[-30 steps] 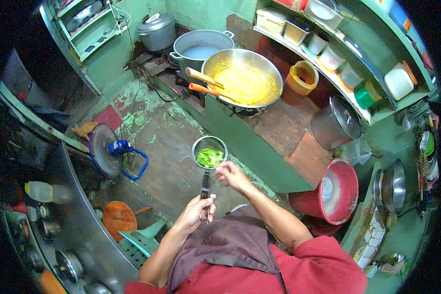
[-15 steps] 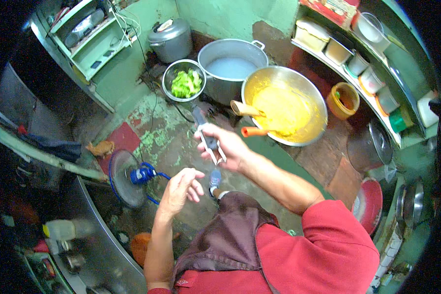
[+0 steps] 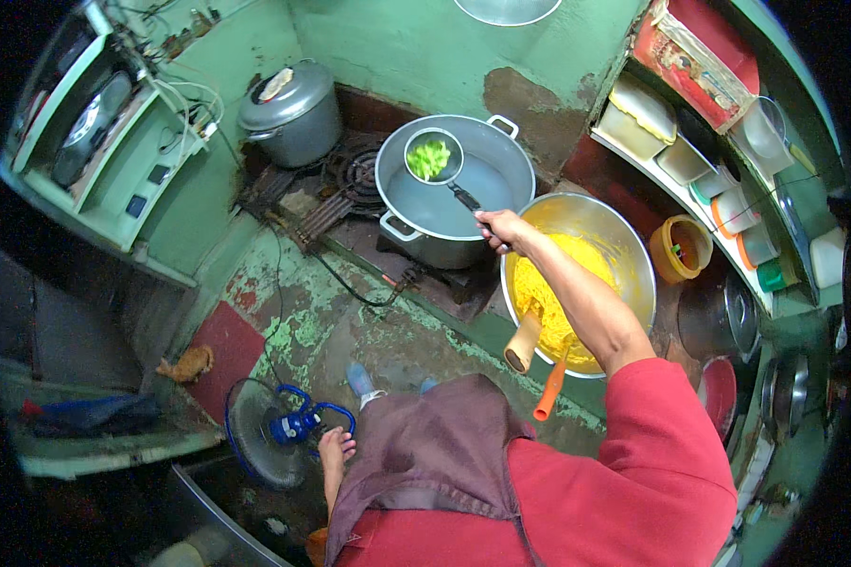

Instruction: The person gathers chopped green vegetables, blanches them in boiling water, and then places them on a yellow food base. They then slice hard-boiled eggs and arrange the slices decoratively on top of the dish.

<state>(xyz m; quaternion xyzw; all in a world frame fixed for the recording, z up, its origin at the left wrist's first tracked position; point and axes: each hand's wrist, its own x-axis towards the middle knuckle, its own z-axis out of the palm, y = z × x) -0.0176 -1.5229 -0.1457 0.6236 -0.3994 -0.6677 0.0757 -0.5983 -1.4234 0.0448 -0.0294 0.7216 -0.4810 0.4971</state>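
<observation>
Strainer (image 3: 455, 163) moved above pot (image 3: 449, 250) | ahead-left of right hand (image 3: 504, 231), which grips it | left hand (image 3: 336, 446) half-spread

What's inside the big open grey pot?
Cloudy, pale liquid in the pot. The long-handled strainer of green pieces in the right hand hides part of the interior; anything under the liquid's surface can't be seen.

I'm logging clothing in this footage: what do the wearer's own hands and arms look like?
The left hand and right hand are ungloved. The right forearm is bare below a loose red short sleeve; the left sleeve can't be made out.
</observation>
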